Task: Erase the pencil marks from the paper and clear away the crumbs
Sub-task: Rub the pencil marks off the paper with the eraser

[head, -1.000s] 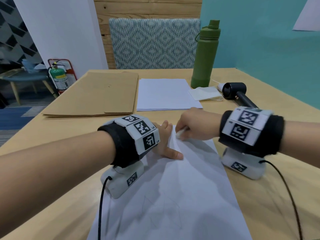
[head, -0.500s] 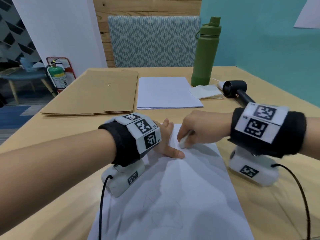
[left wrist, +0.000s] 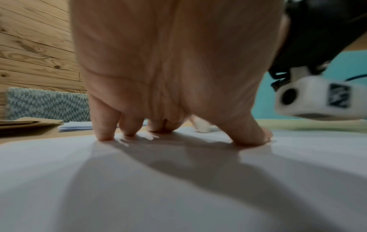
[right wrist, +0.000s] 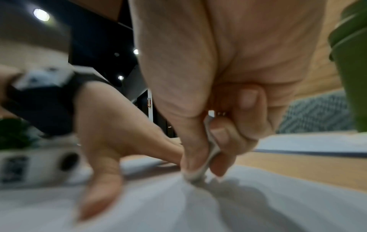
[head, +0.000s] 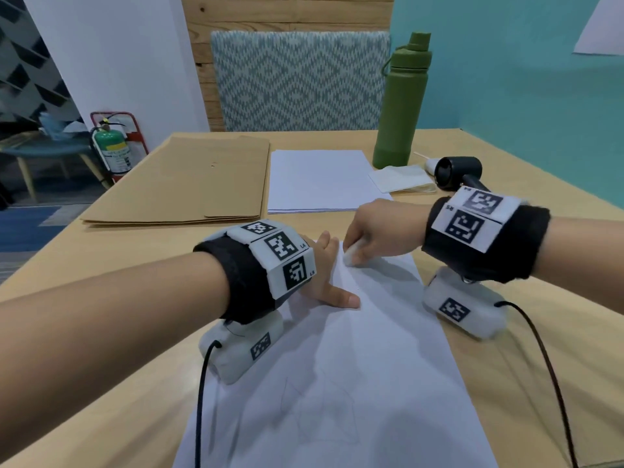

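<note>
1. While the head view looks down the sheet, the right hand pinches a small white eraser and sets its tip on the paper near the far edge, at about twelve o'clock on the sheet. The left hand lies spread just beside it at about ten o'clock, fingers straight and pressing the paper flat on the table. Faint pencil marks show toward six o'clock, well apart from the eraser. I judge the rubbing step to be in hand, with much of the drawing not yet reached; no crumbs can be made out.

2. Seen from the left wrist, the left hand's fingertips and thumb bear down on the paper, holding nothing. The eraser's white tip shows beyond them at about one o'clock.

3. Seen from the right wrist, thumb and curled fingers grip the eraser, whose lower end meets the paper; the view is blurred.

4. Next, as I judge it, short strokes must work back toward six o'clock, with the left hand shifted along to keep the sheet from creasing. The crumbs come after. A black hand-held blower lies at two o'clock, near a green bottle, a cloth and a paper stack.
</note>
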Available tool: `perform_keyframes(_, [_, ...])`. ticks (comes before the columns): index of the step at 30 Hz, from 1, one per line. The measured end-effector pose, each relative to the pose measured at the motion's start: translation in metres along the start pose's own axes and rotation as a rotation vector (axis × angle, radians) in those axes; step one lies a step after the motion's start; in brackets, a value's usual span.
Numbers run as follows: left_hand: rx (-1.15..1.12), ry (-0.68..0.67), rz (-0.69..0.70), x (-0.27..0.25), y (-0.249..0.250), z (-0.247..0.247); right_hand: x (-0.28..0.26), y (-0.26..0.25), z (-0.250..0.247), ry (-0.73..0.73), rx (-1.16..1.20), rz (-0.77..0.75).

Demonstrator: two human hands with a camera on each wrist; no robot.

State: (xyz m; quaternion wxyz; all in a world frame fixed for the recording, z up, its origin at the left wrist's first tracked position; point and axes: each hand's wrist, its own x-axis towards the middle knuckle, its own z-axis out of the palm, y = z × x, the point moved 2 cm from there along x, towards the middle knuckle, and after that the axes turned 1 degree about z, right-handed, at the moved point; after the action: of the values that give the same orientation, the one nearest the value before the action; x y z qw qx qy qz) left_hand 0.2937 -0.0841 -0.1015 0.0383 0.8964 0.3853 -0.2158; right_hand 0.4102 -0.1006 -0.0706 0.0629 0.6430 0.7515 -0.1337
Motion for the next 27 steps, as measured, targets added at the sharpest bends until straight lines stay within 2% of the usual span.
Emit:
perform_keyframes(2, [-0.004,0.002,-0.001,-0.001,0.001,0.001,0.011,0.003,-0.001,0.095,0.008,0.040])
perform_keyframes(4, [-0.003,0.012,0.002,-0.001,0.001,0.000,0.011,0.002,0.002,0.121,-0.002,0.014])
perform_keyframes(8, [-0.009,-0.009,-0.001,-0.001,0.001,0.000,-0.009,-0.006,0.006,-0.066,-0.048,-0.072])
perform_keyframes(10, [0.000,-0.026,-0.007,-0.001,0.000,0.001,-0.010,-0.007,0.001,-0.135,-0.062,-0.054])
perform_keyframes(12, [-0.001,-0.014,-0.002,-0.001,0.000,0.000,0.000,-0.005,-0.003,-0.094,-0.083,-0.020])
perform_keyframes(15, [-0.027,-0.019,0.004,-0.003,0.002,-0.001,0.017,0.000,-0.006,0.047,-0.018,0.037])
perform_keyframes(18, [-0.026,-0.010,0.003,-0.002,0.002,-0.001,0.015,0.000,-0.001,0.119,0.002,0.023])
perform_keyframes(23, [-0.010,-0.008,-0.004,-0.001,0.001,0.000,-0.011,-0.005,0.003,-0.103,-0.037,-0.045])
perform_keyframes(25, [-0.008,-0.011,-0.003,-0.001,0.001,0.000,-0.005,-0.003,0.000,-0.061,-0.037,-0.005])
perform_keyframes(27, [-0.014,-0.020,-0.004,-0.001,0.001,0.001,0.007,-0.001,-0.003,0.071,-0.029,0.040])
